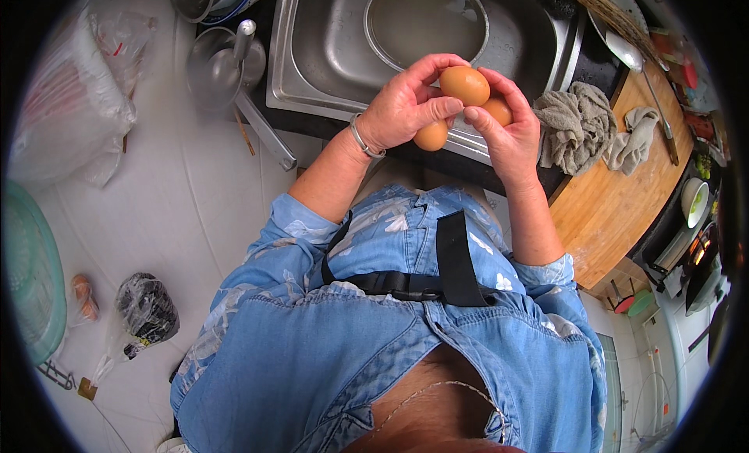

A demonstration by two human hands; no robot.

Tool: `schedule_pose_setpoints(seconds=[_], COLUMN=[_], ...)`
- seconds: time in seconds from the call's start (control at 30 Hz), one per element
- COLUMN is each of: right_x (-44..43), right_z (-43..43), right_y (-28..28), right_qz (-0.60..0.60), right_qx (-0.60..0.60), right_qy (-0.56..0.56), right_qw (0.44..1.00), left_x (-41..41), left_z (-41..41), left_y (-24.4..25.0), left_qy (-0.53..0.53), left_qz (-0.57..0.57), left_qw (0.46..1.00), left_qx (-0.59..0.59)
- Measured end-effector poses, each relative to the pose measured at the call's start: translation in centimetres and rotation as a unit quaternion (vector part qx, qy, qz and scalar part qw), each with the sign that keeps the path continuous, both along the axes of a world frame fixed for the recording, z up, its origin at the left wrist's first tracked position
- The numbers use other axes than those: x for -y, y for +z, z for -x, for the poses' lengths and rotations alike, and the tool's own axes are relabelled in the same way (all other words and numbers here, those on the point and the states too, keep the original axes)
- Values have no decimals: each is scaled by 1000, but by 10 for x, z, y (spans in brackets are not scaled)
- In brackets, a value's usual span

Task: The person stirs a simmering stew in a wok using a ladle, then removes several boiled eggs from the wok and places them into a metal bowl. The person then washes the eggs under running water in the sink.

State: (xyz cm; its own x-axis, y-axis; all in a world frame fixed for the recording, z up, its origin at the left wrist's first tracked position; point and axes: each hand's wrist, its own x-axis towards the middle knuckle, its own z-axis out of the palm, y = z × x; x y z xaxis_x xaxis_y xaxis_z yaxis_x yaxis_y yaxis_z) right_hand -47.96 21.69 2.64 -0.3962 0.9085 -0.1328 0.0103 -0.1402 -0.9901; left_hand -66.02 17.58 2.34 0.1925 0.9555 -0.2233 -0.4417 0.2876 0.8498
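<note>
Both my hands meet above the near edge of a stainless steel sink (327, 49), with several brown eggs between them. My left hand (404, 105), a metal bangle at its wrist, has its fingers around one egg (431, 135) that shows below its palm. Against my right hand (509, 122) rests another egg (497, 110), partly covered by the thumb. A wet-looking egg (465, 86) lies on top, touched by the fingers of both hands. Behind them in the sink stands a round metal basin (427, 20) of cloudy water.
Crumpled grey cloths (576, 125) lie right of the sink, beside a wooden board (620, 201) with a long-handled ladle (658, 96). A metal pan (225, 67) stands left of the sink. Farther right, a flame shows at a stove (699, 248). Plastic bags (76, 102) hang at the left.
</note>
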Motion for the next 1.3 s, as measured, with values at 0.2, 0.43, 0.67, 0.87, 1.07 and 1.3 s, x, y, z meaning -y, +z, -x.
schedule_pose_setpoints(seconds=[0.2,0.43,0.67,0.87,1.07,1.3], right_x=[-2,-2,1,11,4,0], right_z=[0,0,-2,3,2,5], right_y=[2,-2,-9,-14,-6,-3], right_qz=[-1,7,34,10,-64,-211], right_qx=[1,-16,-35,-65,14,91], right_qy=[-1,2,-14,-49,-21,-60], right_qw=[1000,1000,999,997,998,971], left_x=[-2,-4,-4,-2,-2,1], left_z=[0,-1,-4,-5,-3,-16], left_y=[4,6,13,5,4,-10], left_qy=[-2,3,20,5,-8,38], left_qz=[5,-7,2,12,3,134], left_qw=[1000,1000,998,1000,1000,947], left_qx=[-12,-28,-55,-4,-10,291])
